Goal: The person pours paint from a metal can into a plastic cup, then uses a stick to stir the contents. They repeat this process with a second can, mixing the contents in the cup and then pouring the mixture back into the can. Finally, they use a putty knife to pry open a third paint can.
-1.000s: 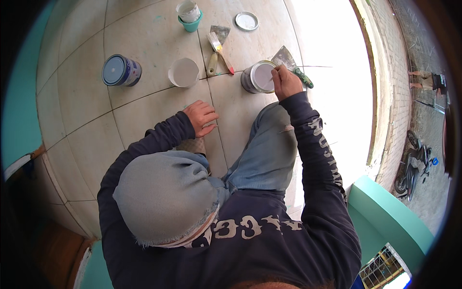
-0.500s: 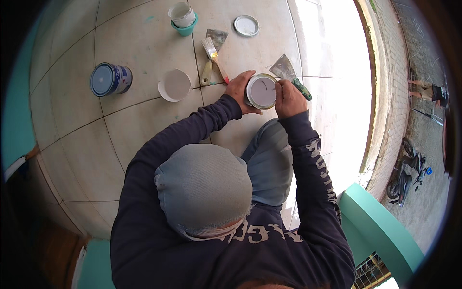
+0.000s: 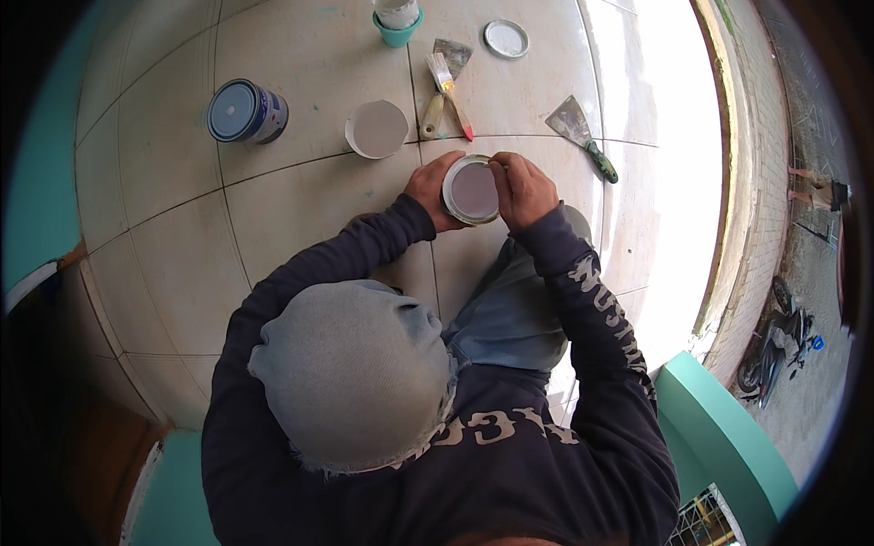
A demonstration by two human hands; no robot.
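An open round paint can [image 3: 469,219], filled with greyish-mauve paint, is held in front of my bent leg. My left hand [image 3: 431,191] wraps around its left side. At the right rim, the curled fingers of my right hand [image 3: 530,191] are closed over the edge of the opening; whatever they grip is hidden. Just beyond the can lies a paintbrush [image 3: 446,80] with pale bristles and a red handle tip. It crosses a putty knife [image 3: 432,116] with a cream handle. Another putty knife [image 3: 598,159], green and black handled, rests to the right.
A cut-down white tub [image 3: 351,138] with similar paint stands on the tiles, left of a closed blue paint can [image 3: 264,114] reversed: the can is farther left. A teal pot [image 3: 398,36] and round lid [image 3: 506,39] lie farther off. A teal ledge [image 3: 719,409] borders the right.
Both hands and the paint can have shifted left and closer to my body. The view has moved too, so the floor items appear farther right and higher. My grasp looks much the same.
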